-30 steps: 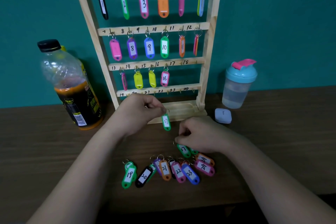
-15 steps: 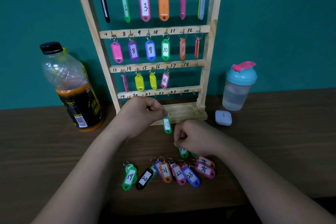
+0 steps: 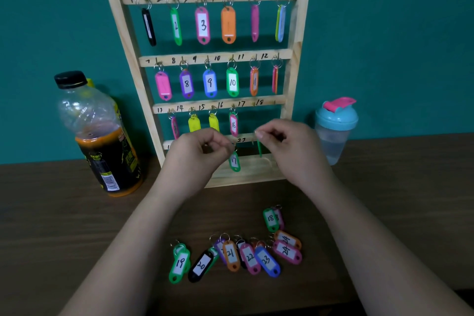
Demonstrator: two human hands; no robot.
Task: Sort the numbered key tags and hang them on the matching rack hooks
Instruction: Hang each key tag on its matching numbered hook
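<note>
The wooden rack [image 3: 288, 79] stands against the wall with tags hanging in its top three rows, up to the pink tag 16 [image 3: 233, 124]. My left hand [image 3: 197, 156] pinches the ring of green tag 17 [image 3: 234, 161], which dangles in front of the rack's base. My right hand [image 3: 289, 149] pinches a second green tag [image 3: 259, 148] that hangs edge-on, its number hidden. Loose on the table lie green tag 18 [image 3: 270, 219], green 19 [image 3: 179, 263], black 20 [image 3: 201, 265], orange 21 [image 3: 230, 254], pink 22 [image 3: 250, 258], blue 23 [image 3: 266, 260] and pink 24 [image 3: 287, 251].
A plastic bottle [image 3: 102, 136] with dark orange liquid stands left of the rack. A blue shaker cup [image 3: 334, 126] with a pink lid tab stands to its right. The brown wooden table [image 3: 64, 213] meets a teal wall.
My right hand lifted a green tag from the pile up to the rack's lower rows, uncovering tag 18. My left hand rose slightly with tag 17.
</note>
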